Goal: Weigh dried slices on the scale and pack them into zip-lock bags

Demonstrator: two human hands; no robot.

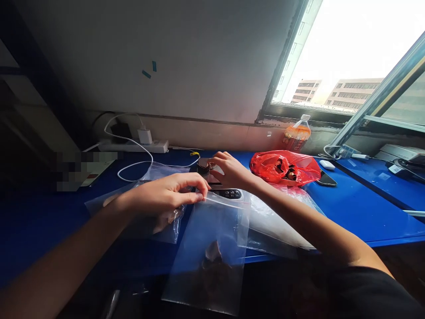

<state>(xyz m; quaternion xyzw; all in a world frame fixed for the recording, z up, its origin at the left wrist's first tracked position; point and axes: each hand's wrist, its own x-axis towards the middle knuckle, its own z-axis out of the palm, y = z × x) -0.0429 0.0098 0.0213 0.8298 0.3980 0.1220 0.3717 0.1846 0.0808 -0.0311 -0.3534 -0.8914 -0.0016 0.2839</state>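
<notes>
My left hand pinches the top edge of a clear zip bag between thumb and fingers. The bag hangs down over the table's front edge, with a brownish piece low inside it. Farther back, my right hand curls its fingers round a dark brown piece above a small digital scale. The scale's button panel shows just behind the bag's mouth. Beside my left hand, another clear bag with brownish pieces in it lies on the table.
A crumpled red plastic bag holding brown pieces sits on the blue table. More clear bags lie before it. An orange drink bottle, a white earphone case and a phone are nearby. A power strip and white cable lie behind.
</notes>
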